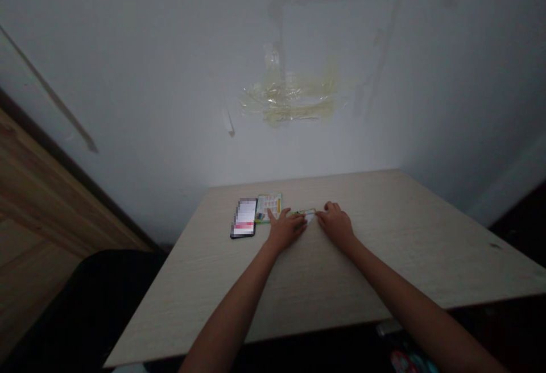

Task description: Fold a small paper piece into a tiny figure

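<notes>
A small piece of paper [309, 218] lies on the pale surface [324, 287] between the 2 hands. The left hand [286, 229] is palm down with its fingers spread wide, some of them over the paper's left part. The right hand [336, 225] has bent fingers, with its fingertips at the paper's right end; whether they pinch it I cannot tell. A printed card [269, 200] lies just beyond the left hand, and a lit phone [244, 216] sits beside the card
</notes>
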Tool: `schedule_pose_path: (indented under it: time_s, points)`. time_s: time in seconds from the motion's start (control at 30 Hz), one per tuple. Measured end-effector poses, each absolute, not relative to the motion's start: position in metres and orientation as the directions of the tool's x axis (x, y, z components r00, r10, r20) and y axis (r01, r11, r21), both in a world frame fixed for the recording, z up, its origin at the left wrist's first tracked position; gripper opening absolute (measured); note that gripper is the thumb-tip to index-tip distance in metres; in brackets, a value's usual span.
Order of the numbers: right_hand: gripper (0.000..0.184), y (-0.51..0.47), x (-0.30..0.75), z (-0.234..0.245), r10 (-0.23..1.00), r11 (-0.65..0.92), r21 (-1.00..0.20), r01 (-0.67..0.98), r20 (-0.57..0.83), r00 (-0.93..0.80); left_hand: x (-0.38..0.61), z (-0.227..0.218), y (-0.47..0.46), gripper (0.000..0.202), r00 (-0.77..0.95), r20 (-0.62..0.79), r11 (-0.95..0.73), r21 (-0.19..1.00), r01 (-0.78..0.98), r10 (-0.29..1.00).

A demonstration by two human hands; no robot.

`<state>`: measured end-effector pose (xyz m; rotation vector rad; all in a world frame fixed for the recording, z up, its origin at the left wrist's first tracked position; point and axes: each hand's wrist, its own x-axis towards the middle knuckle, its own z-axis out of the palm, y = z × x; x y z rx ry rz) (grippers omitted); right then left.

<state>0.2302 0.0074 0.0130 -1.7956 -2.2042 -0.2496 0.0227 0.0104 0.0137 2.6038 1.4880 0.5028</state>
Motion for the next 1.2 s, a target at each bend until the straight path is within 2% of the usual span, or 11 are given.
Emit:
schedule_pose_path:
  time_s: [0.53, 0.73, 0.87, 1.03, 1.2]
  points:
    - [0.024, 0.015, 0.234, 0.003, 0.911, 0.180, -0.119, 0.976, 0.394, -0.120, 0.022, 0.011, 0.009, 0.030, 0.478, 0.257, -0.535, 0.241, 0.810, 0.840]
    - [0.024, 0.018, 0.243, -0.004, 0.875, 0.294, -0.202, 0.934, 0.451, -0.178, 0.021, 0.008, 0.009, 0.029, 0.476, 0.270, -0.540, 0.266, 0.798, 0.837]
    - [0.023, 0.020, 0.243, -0.007, 0.844, 0.386, -0.190, 0.903, 0.468, -0.263, 0.022, 0.007, 0.009, 0.029, 0.469, 0.274, -0.535, 0.267, 0.802, 0.840]
    - [0.022, 0.024, 0.242, -0.011, 0.836, 0.415, -0.186, 0.890, 0.465, -0.293, 0.023, 0.006, 0.010, 0.027, 0.455, 0.277, -0.520, 0.239, 0.820, 0.846]
    - [0.023, 0.025, 0.242, -0.010, 0.816, 0.461, -0.180, 0.869, 0.471, -0.335, 0.024, 0.007, 0.010, 0.026, 0.416, 0.271, -0.485, 0.276, 0.830, 0.868]
